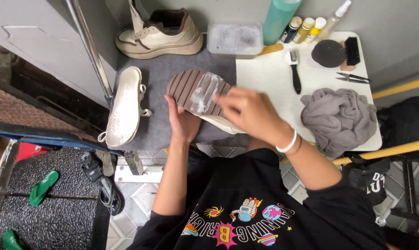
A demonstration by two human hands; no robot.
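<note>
A shoe lies sole-up across the grey mat, its brown ribbed sole [186, 85] showing a clear patch [205, 92] in the middle. My left hand [181, 122] cups the shoe from below at its near edge. My right hand [251, 111] rests on the sole's right end, fingers curled and slightly blurred; whether it holds a tool is hidden. A white band circles that wrist.
A cream shoe [161, 34] stands at the back; another lies sole-up [125, 106] at left. On the white table [269, 78]: foamy tray [234, 39], teal bottle [280, 16], small bottles, black-handled brush [294, 69], scissors [353, 78], grey cloth [341, 118]. Green sandals [43, 186] below left.
</note>
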